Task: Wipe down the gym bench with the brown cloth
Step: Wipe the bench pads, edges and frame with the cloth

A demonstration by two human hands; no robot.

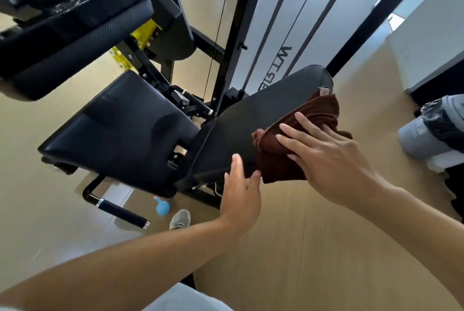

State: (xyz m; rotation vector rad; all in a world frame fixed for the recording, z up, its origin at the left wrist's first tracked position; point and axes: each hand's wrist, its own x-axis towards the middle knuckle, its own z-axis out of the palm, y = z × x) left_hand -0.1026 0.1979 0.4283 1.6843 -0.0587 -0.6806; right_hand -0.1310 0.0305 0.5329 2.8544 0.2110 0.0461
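The brown cloth [298, 135] lies bunched on the back pad of the gym bench [251, 130], draped over the pad's near edge. The right hand [329, 160] presses flat on it, fingers spread wide, not gripping. The left hand [241, 197] is open, holding nothing, its fingertips just beside the cloth's hanging lower corner at the pad edge. Judgement: the cloth is light, soft and limp, and will bunch unless held flat under the palm; the pad looks firm, with a textured vinyl-like surface. A pale tag [324, 91] shows at the cloth's far corner, unreadable. Beyond the bench, the white panel [273, 42] bears partly hidden lettering, apparently "WLTB", not confirmed.
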